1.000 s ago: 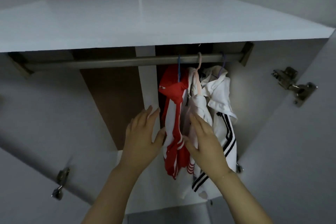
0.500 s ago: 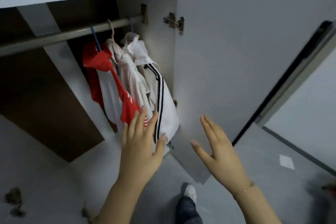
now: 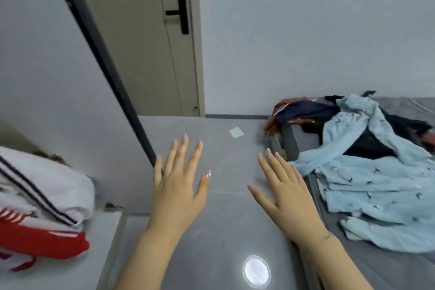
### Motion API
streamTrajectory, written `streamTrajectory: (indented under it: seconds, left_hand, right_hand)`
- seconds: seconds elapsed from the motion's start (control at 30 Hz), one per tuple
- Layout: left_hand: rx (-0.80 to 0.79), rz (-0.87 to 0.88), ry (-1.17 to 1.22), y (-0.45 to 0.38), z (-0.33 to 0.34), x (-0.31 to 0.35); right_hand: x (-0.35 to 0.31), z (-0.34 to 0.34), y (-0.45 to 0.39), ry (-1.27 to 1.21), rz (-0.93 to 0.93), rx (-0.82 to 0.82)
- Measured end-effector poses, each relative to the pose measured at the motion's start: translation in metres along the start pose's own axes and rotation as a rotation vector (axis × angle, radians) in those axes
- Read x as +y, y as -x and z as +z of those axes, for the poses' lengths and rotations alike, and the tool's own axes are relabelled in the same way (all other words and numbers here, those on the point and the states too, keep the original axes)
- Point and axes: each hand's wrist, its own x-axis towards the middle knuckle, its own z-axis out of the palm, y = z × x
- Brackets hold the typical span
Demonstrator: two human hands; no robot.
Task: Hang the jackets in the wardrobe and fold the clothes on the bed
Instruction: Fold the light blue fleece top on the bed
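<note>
- Jackets: white jacket (image 3: pixel 47 186) w/ dark stripes and red jacket (image 3: pixel 40 240) w/ white stripes at lower left edge of frame, bunched together, white one above red; hangers not in view.
- Left hand (image 3: pixel 179 193) at center bottom, palm down, fingers straight & spread, holding nothing, over grey floor (image 3: pixel 211 231).
- Right hand (image 3: pixel 289 198) just right of center, fingers straight, slightly spread, empty; thin bracelet (image 3: pixel 327 237) at wrist.
- Bright round light spot (image 3: pixel 256 271) on floor, bottom center.
- Bed (image 3: pixel 353 266) w/ grey sheet at right; light blue garment (image 3: pixel 376 186) w/ small dark print lies crumpled on it, unfolded.
- Further back on bed, upper right: dark clothes (image 3: pixel 306 110) in a heap, w/ some reddish fabric.
- Small white scrap (image 3: pixel 236 132) on floor, mid frame.
- White panel w/ black edge (image 3: pixel 106 63) runs diagonally at left.
- Beige door (image 3: pixel 141 37) w/ black handle (image 3: pixel 180 14) at top center, shut.
</note>
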Motion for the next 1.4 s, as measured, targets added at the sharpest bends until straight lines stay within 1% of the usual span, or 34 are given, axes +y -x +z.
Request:
streamTrajectory:
  seconds: [0.17,0.3,0.4,0.47,0.53,0.67,0.77,0.87,1.0,1.07,1.13,1.2,1.3,1.33,1.4]
  left_hand:
    - [-0.159,0.239,0.088,-0.033,0.077,0.141]
    - [-0.293,0.441,0.105,-0.042,0.151,0.263]
    - [-0.397,0.553,0.078,-0.049,0.205,0.343]
    - [-0.458,0.596,0.053,-0.058,0.237,0.387]
    - [-0.533,0.621,0.083,-0.068,0.265,0.422]
    - [-0.641,0.66,0.134,-0.103,0.324,0.473]
    - [-0.707,0.699,0.143,-0.139,0.388,0.51]
    - [-0.78,0.75,0.157,-0.177,0.474,0.547]
    - [-0.915,0.779,0.139,-0.214,0.602,0.59]
    - [-0.914,0.836,0.089,-0.223,0.665,0.61]
    - [-0.877,0.905,0.028,-0.227,0.721,0.629]
    - [-0.879,0.923,-0.03,-0.228,0.768,0.646]
    - [-0.896,0.918,-0.04,-0.223,0.819,0.654]
    - [-0.898,0.927,0.012,-0.22,0.83,0.653]
    - [-0.896,0.928,0.142,-0.213,0.843,0.648]
  right_hand:
    - [0.131,-0.039,0.065,-0.012,0.282,0.067]
    - [0.24,-0.064,0.119,-0.024,0.499,0.105]
    - [0.315,-0.074,0.15,-0.036,0.603,0.103]
    - [0.359,-0.077,0.164,-0.023,0.65,0.089]
    - [0.396,-0.077,0.173,-0.03,0.697,0.074]
    - [0.465,-0.069,0.176,-0.124,0.83,0.081]
    - [0.518,-0.05,0.163,-0.16,0.904,0.075]
    - [0.579,-0.018,0.142,-0.213,1.004,0.115]
    - [0.66,0.046,0.121,-0.425,1.211,0.222]
    - [0.7,0.083,0.116,-0.468,1.305,0.272]
    - [0.739,0.116,0.115,-0.455,1.405,0.357]
    - [0.778,0.139,0.117,-0.475,1.496,0.496]
    - [0.837,0.161,0.122,-0.654,1.568,0.718]
    - [0.853,0.168,0.122,-0.7,1.59,0.734]
    - [0.875,0.182,0.12,-0.67,1.622,0.672]
